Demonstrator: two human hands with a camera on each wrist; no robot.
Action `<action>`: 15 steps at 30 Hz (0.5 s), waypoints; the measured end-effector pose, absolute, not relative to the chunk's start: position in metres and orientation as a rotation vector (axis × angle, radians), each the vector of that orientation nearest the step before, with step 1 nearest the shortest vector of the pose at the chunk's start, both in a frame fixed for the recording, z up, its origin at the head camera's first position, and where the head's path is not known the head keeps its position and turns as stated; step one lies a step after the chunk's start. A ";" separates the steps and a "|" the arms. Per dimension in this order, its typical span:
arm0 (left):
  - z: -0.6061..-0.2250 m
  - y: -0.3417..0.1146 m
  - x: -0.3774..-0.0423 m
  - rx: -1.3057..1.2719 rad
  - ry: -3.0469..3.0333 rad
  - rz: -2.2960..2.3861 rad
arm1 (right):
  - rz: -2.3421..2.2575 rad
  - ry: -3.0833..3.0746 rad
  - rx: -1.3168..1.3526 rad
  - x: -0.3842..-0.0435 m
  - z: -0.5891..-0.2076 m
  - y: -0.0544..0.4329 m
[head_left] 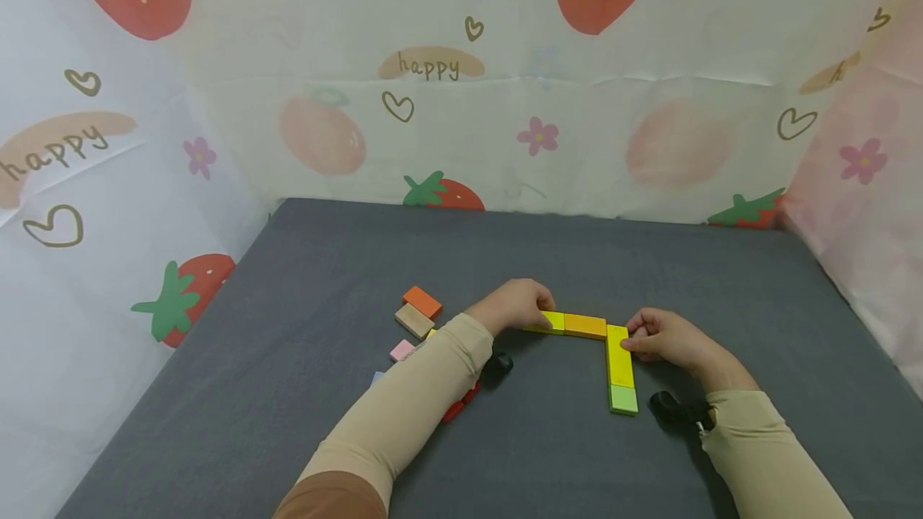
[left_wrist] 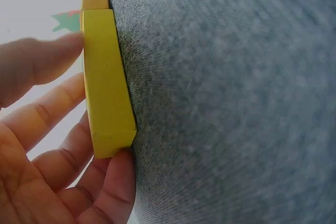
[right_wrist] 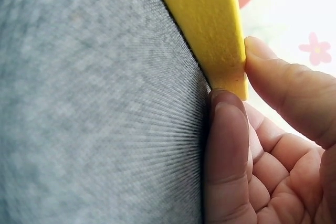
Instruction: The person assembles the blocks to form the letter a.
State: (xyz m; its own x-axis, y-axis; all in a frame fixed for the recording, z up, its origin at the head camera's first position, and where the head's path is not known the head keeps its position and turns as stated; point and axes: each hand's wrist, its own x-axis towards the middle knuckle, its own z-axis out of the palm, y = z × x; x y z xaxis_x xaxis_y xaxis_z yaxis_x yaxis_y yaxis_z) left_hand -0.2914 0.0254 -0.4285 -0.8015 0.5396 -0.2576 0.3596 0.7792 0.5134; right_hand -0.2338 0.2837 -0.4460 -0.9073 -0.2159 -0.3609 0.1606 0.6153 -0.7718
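A bent row of blocks lies on the dark grey cloth. It runs from a yellow block through an orange-yellow block to a longer yellow block and a green block. My left hand holds the yellow block at its left end; in the left wrist view the thumb lies against that block and a fingertip touches its end. At the corner, my right hand pinches the longer yellow block, with thumb and fingertips near its end.
Left of the row lie an orange block, a tan block, a pink block and red blocks, partly hidden by my left forearm. Black wrist straps hang near the cloth. A printed curtain borders the table's back and sides.
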 end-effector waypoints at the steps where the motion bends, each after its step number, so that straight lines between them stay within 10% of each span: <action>1: -0.429 0.025 -0.291 0.692 2.577 0.630 | -1.215 2.421 -0.043 -0.234 -0.446 0.284; 15: -0.433 0.035 -0.288 0.825 2.550 0.558 | -1.210 2.413 -0.039 -0.234 -0.446 0.284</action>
